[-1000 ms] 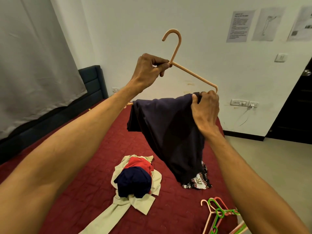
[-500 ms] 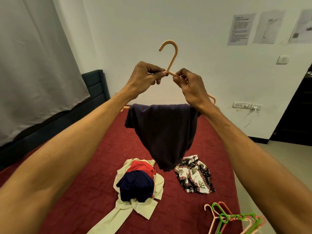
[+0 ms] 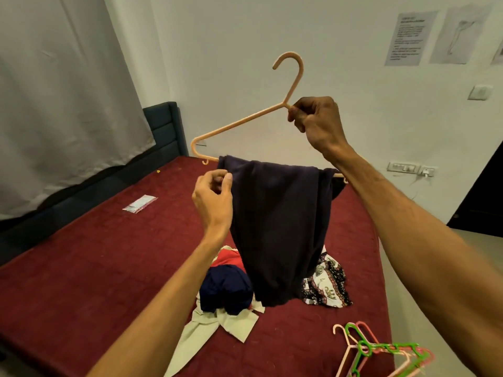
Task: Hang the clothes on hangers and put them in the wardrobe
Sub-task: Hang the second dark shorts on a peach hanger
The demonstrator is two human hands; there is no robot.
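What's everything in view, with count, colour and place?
hanger: one, peach, held up above the bed
dark garment: one, navy, draped over the hanger's bottom bar
clothes pile: one, red, navy and cream, on the bed
patterned garment: one, black-white-red, right of the pile
spare hangers: several, pink and green, bed's near right corner
bed: one, maroon cover
headboard: one, dark blue-grey, far left
curtain: one, pale grey, left
packet: one, clear, on the bed's left
papers: three, white, wall upper right
switch: one, white, wall
door: one, dark, right edge
right hand: grips the hanger below its hook
left hand: fingers curled at the garment's left edge; grip unclear
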